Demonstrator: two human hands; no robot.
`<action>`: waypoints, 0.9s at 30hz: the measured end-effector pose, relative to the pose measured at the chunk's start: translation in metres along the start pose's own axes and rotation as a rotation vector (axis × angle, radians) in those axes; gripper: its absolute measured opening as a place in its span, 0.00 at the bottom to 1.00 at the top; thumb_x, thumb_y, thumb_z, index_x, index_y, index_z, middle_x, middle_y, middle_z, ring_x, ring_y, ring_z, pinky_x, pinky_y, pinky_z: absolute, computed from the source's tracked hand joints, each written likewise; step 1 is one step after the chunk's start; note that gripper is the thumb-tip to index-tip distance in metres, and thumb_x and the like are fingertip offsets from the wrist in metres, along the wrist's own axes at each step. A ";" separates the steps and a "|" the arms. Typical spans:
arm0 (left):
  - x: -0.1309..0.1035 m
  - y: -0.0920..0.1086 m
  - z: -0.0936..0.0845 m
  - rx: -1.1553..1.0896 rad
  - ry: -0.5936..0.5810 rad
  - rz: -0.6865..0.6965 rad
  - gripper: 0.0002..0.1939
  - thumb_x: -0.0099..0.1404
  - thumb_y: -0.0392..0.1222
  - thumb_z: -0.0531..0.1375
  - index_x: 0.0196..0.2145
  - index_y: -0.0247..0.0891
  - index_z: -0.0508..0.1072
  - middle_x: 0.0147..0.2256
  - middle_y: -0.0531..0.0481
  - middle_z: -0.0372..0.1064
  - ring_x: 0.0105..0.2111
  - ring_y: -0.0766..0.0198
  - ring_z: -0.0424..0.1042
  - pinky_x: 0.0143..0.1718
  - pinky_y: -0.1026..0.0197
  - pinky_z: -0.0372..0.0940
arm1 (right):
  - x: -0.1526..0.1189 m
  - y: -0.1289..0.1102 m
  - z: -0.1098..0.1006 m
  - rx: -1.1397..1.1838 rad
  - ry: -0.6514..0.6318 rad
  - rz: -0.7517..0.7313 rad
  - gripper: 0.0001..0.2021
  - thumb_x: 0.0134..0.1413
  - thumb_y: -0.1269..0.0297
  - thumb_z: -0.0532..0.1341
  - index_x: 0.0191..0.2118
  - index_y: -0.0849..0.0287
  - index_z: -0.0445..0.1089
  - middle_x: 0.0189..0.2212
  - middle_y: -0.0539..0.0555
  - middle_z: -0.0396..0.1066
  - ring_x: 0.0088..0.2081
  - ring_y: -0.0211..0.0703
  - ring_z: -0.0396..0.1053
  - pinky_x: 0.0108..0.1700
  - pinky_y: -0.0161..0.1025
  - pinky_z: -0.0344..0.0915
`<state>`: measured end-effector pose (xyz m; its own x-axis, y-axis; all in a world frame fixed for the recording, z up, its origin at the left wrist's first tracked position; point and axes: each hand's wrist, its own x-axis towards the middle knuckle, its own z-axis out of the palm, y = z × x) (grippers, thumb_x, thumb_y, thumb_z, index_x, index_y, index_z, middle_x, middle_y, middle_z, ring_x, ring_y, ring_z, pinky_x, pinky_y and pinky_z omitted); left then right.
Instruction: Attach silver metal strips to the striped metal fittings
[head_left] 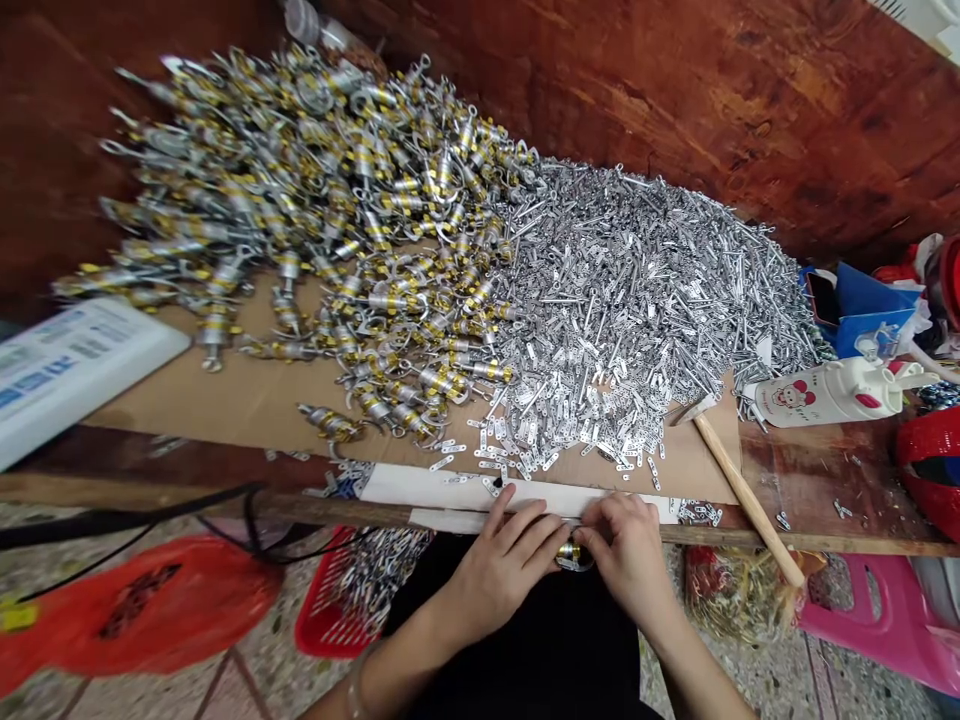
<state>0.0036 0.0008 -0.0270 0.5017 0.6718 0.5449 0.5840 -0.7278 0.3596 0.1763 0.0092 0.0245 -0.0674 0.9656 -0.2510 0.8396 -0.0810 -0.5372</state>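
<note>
A small yellow-and-silver metal fitting is between my two hands at the table's front edge, partly hidden by the fingers. My left hand reaches it from the left, fingertips bent against it, the index finger stretched over the white strip. From the right, my right hand pinches the fitting's other side with thumb and fingers. Beyond the hands lie loose flat silver links and a large heap of silver pins and links. Yellow-banded fittings are piled at the back left.
A wooden-handled hammer lies right of my hands, its handle past the table edge. Beside it lies a white bottle. A white box is far left; a red basket and pink stool stand below.
</note>
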 end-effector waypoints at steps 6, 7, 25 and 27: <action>0.013 0.011 -0.006 -0.045 -0.103 -0.155 0.11 0.66 0.37 0.51 0.42 0.36 0.71 0.33 0.50 0.68 0.40 0.60 0.65 0.59 0.44 0.45 | 0.036 0.011 -0.019 -0.044 0.233 -0.001 0.02 0.51 0.65 0.61 0.30 0.56 0.70 0.30 0.50 0.70 0.36 0.44 0.61 0.38 0.39 0.51; 0.014 0.012 -0.007 -0.056 -0.113 -0.174 0.11 0.65 0.36 0.51 0.42 0.36 0.70 0.33 0.50 0.68 0.40 0.60 0.65 0.58 0.43 0.48 | 0.042 0.012 -0.020 -0.099 0.251 0.001 0.03 0.51 0.65 0.61 0.29 0.56 0.71 0.30 0.50 0.69 0.36 0.44 0.61 0.38 0.39 0.50; 0.009 0.012 -0.007 -0.235 -0.016 -0.249 0.05 0.65 0.34 0.52 0.36 0.36 0.68 0.33 0.51 0.70 0.43 0.60 0.68 0.52 0.48 0.62 | -0.006 -0.003 -0.007 0.135 -0.007 -0.300 0.10 0.59 0.72 0.50 0.39 0.55 0.67 0.33 0.52 0.69 0.36 0.41 0.63 0.38 0.37 0.60; 0.008 0.012 -0.007 -0.237 -0.012 -0.247 0.06 0.65 0.34 0.52 0.35 0.36 0.68 0.33 0.51 0.70 0.43 0.60 0.68 0.52 0.48 0.62 | -0.012 -0.005 0.005 0.187 0.067 -0.236 0.09 0.59 0.69 0.51 0.38 0.55 0.67 0.33 0.51 0.70 0.36 0.41 0.65 0.38 0.37 0.60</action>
<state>0.0105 -0.0036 -0.0128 0.3717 0.8324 0.4110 0.5249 -0.5536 0.6465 0.1701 -0.0035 0.0267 -0.2074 0.9769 -0.0514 0.6910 0.1091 -0.7146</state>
